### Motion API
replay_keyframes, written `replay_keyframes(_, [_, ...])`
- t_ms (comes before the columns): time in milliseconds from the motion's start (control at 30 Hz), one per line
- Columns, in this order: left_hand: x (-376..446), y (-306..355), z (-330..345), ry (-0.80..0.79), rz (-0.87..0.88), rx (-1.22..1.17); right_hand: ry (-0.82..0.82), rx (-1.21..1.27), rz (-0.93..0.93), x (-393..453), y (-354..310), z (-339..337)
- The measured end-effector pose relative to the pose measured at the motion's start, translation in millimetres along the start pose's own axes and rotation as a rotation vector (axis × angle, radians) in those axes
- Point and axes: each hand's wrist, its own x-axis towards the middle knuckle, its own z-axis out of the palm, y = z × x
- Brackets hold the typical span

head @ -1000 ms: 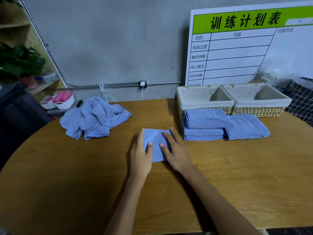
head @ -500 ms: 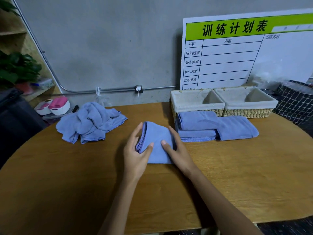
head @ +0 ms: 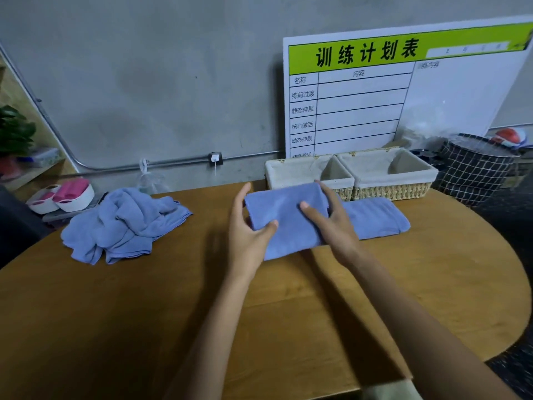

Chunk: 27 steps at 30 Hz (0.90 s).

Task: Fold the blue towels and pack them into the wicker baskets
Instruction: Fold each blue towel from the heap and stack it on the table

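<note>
Folded towel is held between both hands at frame centre, raised off the surface, just in front of the left wicker basket. Left hand is curled round its left edge, thumb on top; right hand is clamped on the right edge likewise. Towel seen as a blue, smooth, compact rectangle. Unfolded heap lies at centre left.

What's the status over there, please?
Both hands, left and right, hold folded towel lifted. Baskets empty, behind. Folded towel lies before them.
</note>
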Motion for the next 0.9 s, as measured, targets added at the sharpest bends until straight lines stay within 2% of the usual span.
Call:
replay_keyframes(133, [34.2,16.3,74.6,-0.098,-0.024,0.071,0.159,-0.142,-0.076,26.8,-13.0,-73.9])
replay_keyframes(267, [63.1,26.2,152.3,-0.210,0.046,0.215,0.273,-0.197,0.008,56.6,-11.1,-154.2])
replay_keyframes(400, [69.3,8.3,202.6,-0.349,0.062,0.369,0.289,-0.307,0.089,74.8,14.2,-196.0])
replay_keyframes(533, [61.4,-22.8,218.9,-0.413,0.250,0.719,0.251,-0.416,0.078,77.2,58.7,-203.7])
replay_keyframes(600, [54.0,-27.3,221.4,-0.369,0.369,0.868,0.285,-0.397,0.070,80.0,68.1,-201.9])
replay_keyframes(667, [47.0,-27.6,227.4,-0.292,0.558,0.871,0.304,-0.369,0.021,84.3,69.1,-198.0])
replay_keyframes(733, [40.8,-27.3,234.6,-0.297,0.690,0.872,0.293,-0.381,-0.033,87.6,70.4,-193.1])
replay_keyframes(800, [34.4,-29.9,237.9,-0.462,0.599,0.986,0.254,-0.487,-0.033,90.0,73.1,-189.2])
replay_keyframes(867, [27.1,-37.4,238.1,-0.612,0.490,1.120,0.262,-0.707,-0.024,87.3,75.0,-188.3])
replay_keyframes(900, [24.9,-39.8,237.6,-0.637,0.469,1.141,0.302,-0.851,-0.065,85.0,74.6,-188.9])
